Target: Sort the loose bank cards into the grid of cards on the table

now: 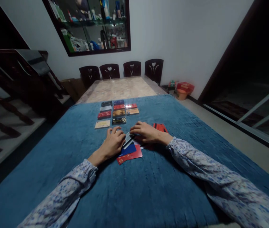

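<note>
A small loose pile of bank cards lies on the blue cloth between my hands. On top, a pale card with a dark stripe (129,141) overlaps a blue card (128,150), and a red card (131,157) juts out below. My left hand (114,141) is curled over the pile's left edge, fingers bent on the cards. From the right, my right hand (145,132) reaches across with its fingers closed at the striped card; its fingertips are partly hidden. White and dark card edges show beneath my right palm. Further right lie red cards with a dark stripe (160,127).
Beyond my hands, several card stacks stand in rows, among them a cream stack (102,124), a black stack (119,120) and a yellow-orange stack (132,111). The blue cloth (148,190) covers the near part of the marble table (122,87). Dark chairs (154,70) line its far end.
</note>
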Motion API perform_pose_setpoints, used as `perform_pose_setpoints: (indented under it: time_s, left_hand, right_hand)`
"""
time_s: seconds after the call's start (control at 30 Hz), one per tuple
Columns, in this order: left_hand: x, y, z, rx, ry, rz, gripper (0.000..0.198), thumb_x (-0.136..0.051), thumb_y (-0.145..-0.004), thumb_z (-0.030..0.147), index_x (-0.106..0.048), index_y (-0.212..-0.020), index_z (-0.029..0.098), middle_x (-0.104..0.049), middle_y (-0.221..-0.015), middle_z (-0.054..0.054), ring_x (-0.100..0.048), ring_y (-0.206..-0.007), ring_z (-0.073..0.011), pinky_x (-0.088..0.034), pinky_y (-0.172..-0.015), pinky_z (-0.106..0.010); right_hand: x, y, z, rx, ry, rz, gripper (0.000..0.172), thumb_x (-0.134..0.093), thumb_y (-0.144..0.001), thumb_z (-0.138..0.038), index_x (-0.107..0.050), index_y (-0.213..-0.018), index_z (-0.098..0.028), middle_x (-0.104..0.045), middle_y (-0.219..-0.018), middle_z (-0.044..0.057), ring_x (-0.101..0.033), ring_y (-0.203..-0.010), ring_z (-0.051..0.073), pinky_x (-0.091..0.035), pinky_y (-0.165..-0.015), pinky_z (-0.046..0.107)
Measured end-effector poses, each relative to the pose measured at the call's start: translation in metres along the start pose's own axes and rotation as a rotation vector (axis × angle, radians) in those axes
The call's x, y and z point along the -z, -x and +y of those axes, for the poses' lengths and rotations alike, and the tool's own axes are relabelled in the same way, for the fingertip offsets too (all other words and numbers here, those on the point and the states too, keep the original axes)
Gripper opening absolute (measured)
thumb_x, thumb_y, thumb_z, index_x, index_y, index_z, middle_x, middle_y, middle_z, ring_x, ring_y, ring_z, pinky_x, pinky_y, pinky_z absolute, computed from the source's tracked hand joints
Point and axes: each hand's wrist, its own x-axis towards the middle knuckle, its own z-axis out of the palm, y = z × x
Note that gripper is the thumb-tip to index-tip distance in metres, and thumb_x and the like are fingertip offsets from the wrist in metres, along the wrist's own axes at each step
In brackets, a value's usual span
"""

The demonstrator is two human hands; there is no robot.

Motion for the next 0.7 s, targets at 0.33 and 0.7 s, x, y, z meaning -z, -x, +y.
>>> perform_pose_setpoints:
  time_s: [0.33, 0.7]
  left_hand:
    - [0.001, 0.021, 0.006, 0.035, 0.043, 0.012, 0.021, -0.048, -0.099, 0.021, -0.067, -0.109, 0.016, -0.070, -0.119, -0.013, -0.054, -0.121, -0.0302, -0.036, -0.102, -0.055]
    - [0.007, 0.028, 0.010, 0.034, 0.036, -0.008, 0.021, -0.048, -0.101, 0.024, -0.068, -0.103, 0.017, -0.069, -0.115, -0.012, -0.058, -0.111, -0.0265, -0.037, -0.102, -0.050]
  right_hand:
    - [0.008, 0.000, -0.010, 0.024, -0.089, -0.060, 0.042, -0.062, -0.091, -0.017, -0.067, -0.131, -0.024, -0.067, -0.136, 0.009, -0.052, -0.113, 0.027, -0.046, -0.096, 0.045]
    - [0.006, -0.002, -0.006, 0.048, -0.060, -0.075, 0.043, -0.062, -0.090, -0.018, -0.066, -0.133, -0.022, -0.066, -0.139, 0.011, -0.052, -0.114, 0.027, -0.046, -0.095, 0.046]
